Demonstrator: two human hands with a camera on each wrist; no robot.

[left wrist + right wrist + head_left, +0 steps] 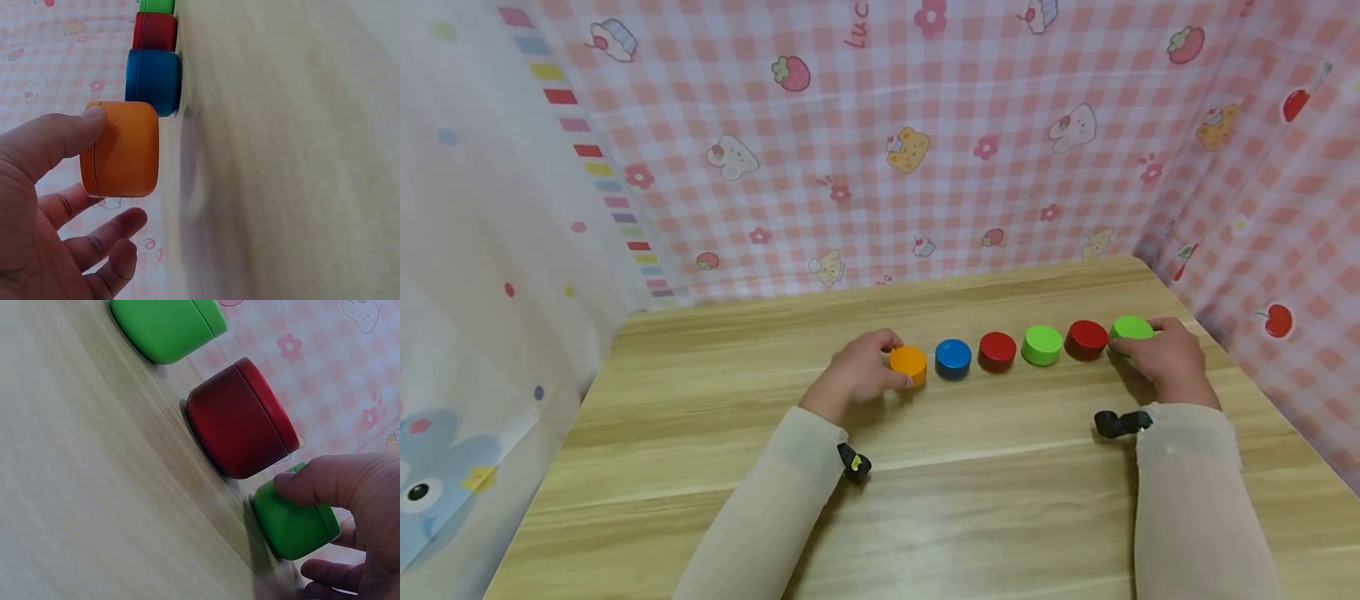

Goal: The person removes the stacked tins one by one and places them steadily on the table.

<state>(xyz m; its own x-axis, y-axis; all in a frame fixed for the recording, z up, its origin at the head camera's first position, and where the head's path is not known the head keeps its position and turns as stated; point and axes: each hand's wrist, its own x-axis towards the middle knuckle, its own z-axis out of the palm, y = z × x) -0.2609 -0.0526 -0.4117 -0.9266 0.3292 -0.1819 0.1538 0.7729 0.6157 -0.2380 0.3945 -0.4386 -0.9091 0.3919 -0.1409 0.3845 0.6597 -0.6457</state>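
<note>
At the left end of a row of small round lidded tins, my left hand pinches an orange tin between thumb and fingers. Whether that tin touches the table is hard to tell. At the row's right end my right hand grips a green tin by its sides, the thumb on the near side. Between the hands stand a blue tin, a red tin, another green tin and another red tin, all upright with small gaps.
The wooden table carries the row toward its back right. A pink checked cloth hangs behind the table and along the right side, and a white patterned cloth hangs at left. A black wrist camera sits at the right cuff.
</note>
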